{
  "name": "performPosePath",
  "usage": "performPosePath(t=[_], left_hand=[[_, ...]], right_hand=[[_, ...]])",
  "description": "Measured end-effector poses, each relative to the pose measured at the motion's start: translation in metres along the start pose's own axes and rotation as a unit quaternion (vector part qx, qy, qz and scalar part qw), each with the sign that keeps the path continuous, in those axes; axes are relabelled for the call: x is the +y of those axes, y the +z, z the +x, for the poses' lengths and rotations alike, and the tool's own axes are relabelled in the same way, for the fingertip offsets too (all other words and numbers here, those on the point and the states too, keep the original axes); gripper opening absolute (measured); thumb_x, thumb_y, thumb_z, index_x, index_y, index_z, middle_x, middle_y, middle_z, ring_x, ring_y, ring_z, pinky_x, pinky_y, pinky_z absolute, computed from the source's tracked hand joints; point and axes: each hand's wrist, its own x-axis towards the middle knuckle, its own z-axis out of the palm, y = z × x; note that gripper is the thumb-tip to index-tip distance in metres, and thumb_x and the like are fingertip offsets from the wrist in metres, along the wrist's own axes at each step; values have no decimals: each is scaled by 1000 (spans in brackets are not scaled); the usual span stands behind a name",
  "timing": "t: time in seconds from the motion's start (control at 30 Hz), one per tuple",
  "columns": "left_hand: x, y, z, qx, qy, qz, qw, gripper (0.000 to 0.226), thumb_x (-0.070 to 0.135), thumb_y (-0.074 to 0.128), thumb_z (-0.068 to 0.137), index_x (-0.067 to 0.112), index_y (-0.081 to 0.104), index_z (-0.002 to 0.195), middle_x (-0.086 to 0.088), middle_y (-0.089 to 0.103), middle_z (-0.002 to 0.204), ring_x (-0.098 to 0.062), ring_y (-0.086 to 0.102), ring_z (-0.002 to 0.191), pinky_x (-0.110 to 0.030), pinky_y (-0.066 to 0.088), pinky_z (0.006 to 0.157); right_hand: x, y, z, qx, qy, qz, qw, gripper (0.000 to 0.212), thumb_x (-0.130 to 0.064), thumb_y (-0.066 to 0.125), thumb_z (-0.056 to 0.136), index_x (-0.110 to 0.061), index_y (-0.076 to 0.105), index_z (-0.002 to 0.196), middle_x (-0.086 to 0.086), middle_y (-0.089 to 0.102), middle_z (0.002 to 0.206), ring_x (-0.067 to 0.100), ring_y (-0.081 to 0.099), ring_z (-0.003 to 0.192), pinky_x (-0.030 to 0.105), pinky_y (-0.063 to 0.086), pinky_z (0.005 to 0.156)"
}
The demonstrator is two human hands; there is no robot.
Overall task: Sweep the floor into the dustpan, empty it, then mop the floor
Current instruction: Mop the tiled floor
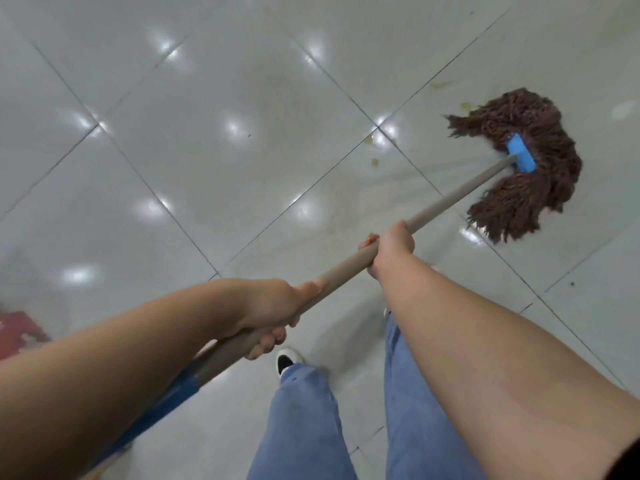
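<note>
Brown mop [519, 161]: one, on floor [207, 150]; left hand [270, 313], right hand [391, 247], two grips curled round handle [450, 199].

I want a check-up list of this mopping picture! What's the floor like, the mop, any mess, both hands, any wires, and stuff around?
Surface: glossy pale tile floor with dark grout lines and light reflections.
Job's things: brown string mop head with blue clamp lies on the floor; tan mop handle, blue at the near end.
Clutter: yellowish spots left of the mop head.
Grippers: left hand and right hand both grip the handle.
Cables: nothing seen.
Surroundings: red mat at left edge; blue jeans; a shoe.
</note>
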Motion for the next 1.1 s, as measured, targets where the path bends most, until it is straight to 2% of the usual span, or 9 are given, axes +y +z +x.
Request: performPosePath(t=[0.13, 0.27, 0.3, 0.4, 0.47, 0.53, 0.67, 0.9, 1.1], left_hand=[[139, 9, -5, -7, -2, 10, 1000, 62, 73, 29, 85, 12, 39, 81, 4, 36, 34, -11, 32, 27, -11, 30, 37], [269, 25, -16, -24, 21, -10, 999, 60, 72, 34, 84, 12, 39, 81, 3, 36, 36, -10, 31, 27, -10, 30, 35], [299, 30, -18, -27, 32, -17, 999, 59, 71, 35, 85, 12, 39, 80, 3, 37, 36, -10, 31, 27, -10, 30, 35], [379, 46, -26, -30, 53, -25, 998, 57, 68, 35, 87, 12, 39, 77, 3, 37, 36, -9, 31, 25, -9, 30, 34], [429, 57, -33, -34, 57, -15, 998, 57, 68, 34, 87, 13, 39, 73, 3, 37, 35, -9, 31, 24, -9, 31, 34], [472, 65, -38, -35, 62, -13, 997, 58, 68, 34, 87, 13, 39, 70, 3, 37, 35, -9, 31, 23, -8, 31, 34], [549, 75, -44, -40, 68, -14, 997, 59, 68, 35, 86, 13, 39, 68, 3, 37, 34, -9, 31, 22, -7, 30, 34], [689, 73, -36, -57, 61, -11, 996, 56, 66, 36, 88, 13, 40, 71, 3, 38, 36, -9, 32, 25, -9, 31, 35], [803, 89, -39, -79, 66, -28, 994, 57, 66, 35, 88, 12, 41, 75, 3, 39, 35, -8, 33, 24, -9, 32, 34]], right_hand=[[-136, -20, 29, 2, -8, 33, 999, 25, -37, 39, 98, -13, 41, 102, 5, 43, 54, 13, 37, 37, 10, 35, 34], [-263, -46, 43, 1, -17, 62, 998, 28, -40, 45, 95, -14, 40, 104, 7, 46, 59, 14, 43, 25, 12, 41, 33], [-288, -52, 44, -4, -17, 61, 998, 31, -40, 45, 95, -12, 40, 104, 8, 46, 62, 17, 46, 28, 14, 44, 35], [-353, -72, 46, -30, -7, 92, 995, 40, -43, 44, 96, -4, 42, 87, 11, 49, 69, 22, 54, 38, 23, 53, 39], [-397, -84, 52, -30, -17, 131, 991, 38, -42, 43, 97, -9, 39, 78, 10, 49, 68, 17, 51, 32, 18, 48, 35], [-440, -93, 62, -26, -19, 131, 991, 34, -41, 40, 97, -13, 39, 78, 3, 45, 67, 11, 44, 31, 11, 41, 34], [-517, -105, 83, -13, -2, 98, 995, 32, -36, 36, 97, -15, 38, 72, -1, 41, 57, 9, 34, 15, 9, 38, 33], [-655, -113, 119, 9, 2, 39, 999, 37, -33, 30, 97, -11, 37, 67, 0, 39, 53, 10, 31, 14, 8, 34, 31], [-766, -134, 146, 21, -7, 30, 999, 40, -38, 28, 98, -12, 35, 69, 2, 38, 31, 9, 31, 15, 9, 36, 32]])
